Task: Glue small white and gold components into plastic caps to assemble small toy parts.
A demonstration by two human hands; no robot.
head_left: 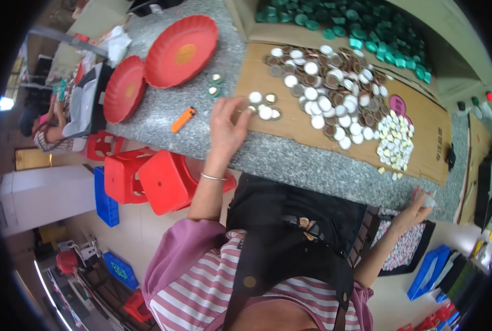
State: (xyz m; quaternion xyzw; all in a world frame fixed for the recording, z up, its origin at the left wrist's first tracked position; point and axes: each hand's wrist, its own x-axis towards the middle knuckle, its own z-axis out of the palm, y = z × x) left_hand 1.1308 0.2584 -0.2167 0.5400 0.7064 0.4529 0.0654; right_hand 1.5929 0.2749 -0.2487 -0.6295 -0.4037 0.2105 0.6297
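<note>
My left hand (228, 126) is at the left edge of a cardboard sheet (290, 128). Its thumb and forefinger pinch a small round disc (252, 109), beside a few loose white and silvery discs (265, 112). Just beyond those fingers, two green caps with pale discs in them (215, 90) stand on the grey counter. By the counter's near right edge, the fingers of my right hand (415, 213) are closed on a small whitish piece (429, 200), too small to identify. A big heap of white and brown discs (329, 83) covers the middle of the cardboard.
A pile of small cream pieces (396, 142) lies right of the heap. Green caps (356, 33) fill a box at the back. Two red fluted trays (163, 71) (113, 105) and an orange lighter (183, 119) are on the left. Red stools (166, 182) stand below the counter.
</note>
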